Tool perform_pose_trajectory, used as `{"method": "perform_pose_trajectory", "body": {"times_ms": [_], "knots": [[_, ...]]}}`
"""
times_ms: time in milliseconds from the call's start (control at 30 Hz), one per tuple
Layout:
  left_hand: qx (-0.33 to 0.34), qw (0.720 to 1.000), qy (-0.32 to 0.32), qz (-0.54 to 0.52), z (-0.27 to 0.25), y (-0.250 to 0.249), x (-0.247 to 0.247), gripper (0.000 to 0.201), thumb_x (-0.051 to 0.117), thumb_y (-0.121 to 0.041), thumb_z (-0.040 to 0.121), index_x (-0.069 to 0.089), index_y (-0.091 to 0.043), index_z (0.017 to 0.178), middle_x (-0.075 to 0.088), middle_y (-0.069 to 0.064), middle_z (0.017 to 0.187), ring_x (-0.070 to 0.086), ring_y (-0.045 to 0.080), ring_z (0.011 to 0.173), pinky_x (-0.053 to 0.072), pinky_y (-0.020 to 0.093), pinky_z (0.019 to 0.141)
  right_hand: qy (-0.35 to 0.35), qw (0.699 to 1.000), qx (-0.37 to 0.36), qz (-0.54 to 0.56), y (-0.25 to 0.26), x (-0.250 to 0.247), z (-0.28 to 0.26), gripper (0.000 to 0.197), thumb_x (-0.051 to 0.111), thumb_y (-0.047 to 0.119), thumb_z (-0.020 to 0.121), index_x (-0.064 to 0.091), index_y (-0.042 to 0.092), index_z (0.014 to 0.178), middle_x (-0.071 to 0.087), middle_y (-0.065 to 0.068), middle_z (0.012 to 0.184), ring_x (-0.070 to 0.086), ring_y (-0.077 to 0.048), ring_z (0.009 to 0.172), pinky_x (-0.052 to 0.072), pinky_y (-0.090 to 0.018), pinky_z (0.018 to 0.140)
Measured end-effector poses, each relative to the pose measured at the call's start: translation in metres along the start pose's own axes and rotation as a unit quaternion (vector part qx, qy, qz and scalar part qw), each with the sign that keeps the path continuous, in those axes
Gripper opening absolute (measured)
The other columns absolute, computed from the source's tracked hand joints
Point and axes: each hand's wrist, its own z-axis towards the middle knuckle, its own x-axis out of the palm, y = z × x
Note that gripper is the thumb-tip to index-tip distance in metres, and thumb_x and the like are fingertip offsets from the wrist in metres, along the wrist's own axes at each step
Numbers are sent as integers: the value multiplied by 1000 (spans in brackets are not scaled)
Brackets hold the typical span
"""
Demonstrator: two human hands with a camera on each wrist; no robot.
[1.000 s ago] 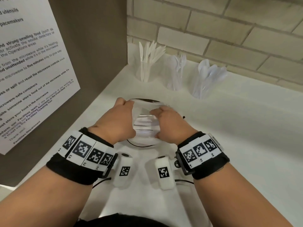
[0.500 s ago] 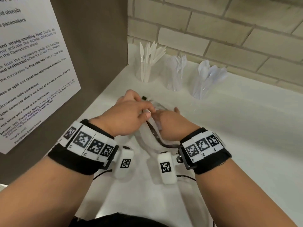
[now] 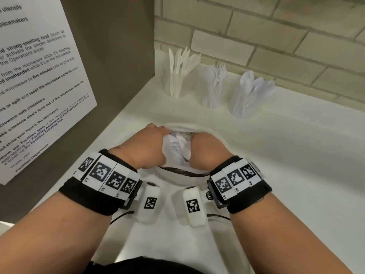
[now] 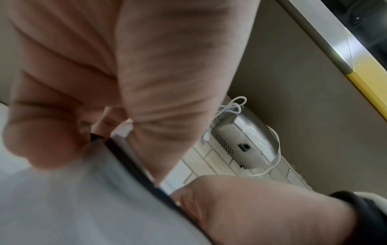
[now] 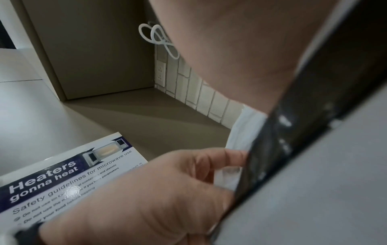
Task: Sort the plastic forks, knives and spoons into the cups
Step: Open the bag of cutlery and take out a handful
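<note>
— What are the hands doing?

— Both are down over a white bowl with a dark rim (image 3: 183,172) on the counter (image 3: 286,155). The left hand (image 3: 146,148) and the right hand (image 3: 205,150) sit knuckles up, fingers curled in, squeezing between them a bundle of white plastic cutlery (image 3: 180,145). The left wrist view shows that hand's fingers (image 4: 41,137) folded at the bowl's rim with a white strip caught among them.

— Which pieces are in the bundle?

— I can't tell; they overlap and blur together.

— And the cups?

— Three clear ones stand in a row at the back of the counter, near the brick wall (image 3: 256,30), well apart from the hands. The knife cup (image 3: 175,84) is on the left in the corner, the fork cup (image 3: 213,91) in the middle, the spoon cup (image 3: 246,101) on the right. Each holds its own kind, standing upright and fanning out.

— Anything else around?

— A microwave safety notice (image 3: 35,80) is stuck to the brown panel on the left. Both wrists carry black bands with printed marker tags.
</note>
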Motion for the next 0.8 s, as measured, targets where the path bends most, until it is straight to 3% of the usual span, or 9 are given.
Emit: {"method": "perform_pose_trajectory", "body": {"times_ms": [100, 167, 267, 367, 433, 500, 567, 667, 800], "knots": [[13, 1000, 11, 26, -3, -7, 5, 64, 68, -15, 74, 45, -17, 134, 49, 5, 122, 53, 20, 104, 41, 20, 74, -5, 999, 29, -12, 8, 3, -1, 53, 59, 45, 84, 52, 9, 122, 47, -12, 127, 47, -31, 117, 43, -43, 98], [7, 999, -3, 32, -5, -11, 3, 43, 68, -26, 78, 57, -12, 118, 60, 6, 107, 56, 18, 85, 44, 21, 63, -59, 997, 26, -35, 10, 3, -2, 48, 57, 42, 88, 54, 10, 124, 45, -11, 130, 41, -31, 122, 38, -42, 99], [-58, 996, -50, 49, -2, -5, -4, 43, 63, -42, 85, 64, -6, 108, 66, 8, 105, 63, 23, 90, 51, 31, 78, -82, 995, 16, -46, 5, 1, 1, 36, 57, 32, 90, 60, 7, 116, 48, -10, 125, 45, -28, 117, 41, -36, 93], [-71, 993, -64, 68, -1, 2, -6, 36, 65, -28, 82, 63, -15, 115, 64, 5, 114, 61, 24, 100, 49, 30, 79, -45, 998, -5, -33, 5, -1, 1, 35, 58, 31, 90, 59, 8, 115, 53, -12, 119, 55, -28, 106, 47, -35, 86], [-41, 996, -21, 71, 0, 4, -1, 54, 62, -20, 81, 50, -26, 134, 61, 2, 123, 57, 22, 108, 43, 24, 79, -30, 999, -29, -21, 5, 1, -1, 49, 64, 38, 85, 53, 13, 125, 53, -11, 119, 55, -29, 106, 47, -36, 86], [-19, 996, 8, 81, -1, 3, 3, 68, 60, -18, 81, 37, -32, 143, 61, 1, 122, 57, 22, 103, 42, 25, 77, -36, 999, -30, -24, 4, 4, -2, 55, 68, 41, 81, 51, 13, 126, 52, -9, 120, 54, -31, 108, 46, -38, 87], [-36, 995, 8, 97, 1, 3, 6, 70, 58, -22, 81, 33, -33, 146, 61, 1, 120, 58, 22, 101, 46, 28, 76, -44, 999, -14, -20, 2, 6, -1, 53, 68, 39, 82, 51, 10, 124, 51, -9, 121, 53, -30, 110, 46, -38, 86], [-63, 991, 10, 122, 4, 7, 7, 54, 49, -22, 87, 41, -29, 140, 55, 7, 121, 56, 26, 104, 47, 32, 82, -40, 999, -23, -8, -2, 8, -1, 50, 63, 37, 87, 47, 15, 129, 50, -10, 123, 48, -31, 117, 43, -40, 94], [-16, 993, 18, 118, 7, 7, 5, 44, 41, -8, 93, 51, -21, 133, 48, 10, 115, 43, 17, 87, 39, 24, 79, -5, 1000, -20, 2, 0, 11, -4, 60, 58, 37, 90, 31, 28, 144, 45, -9, 132, 42, -34, 124, 37, -45, 100]]}}
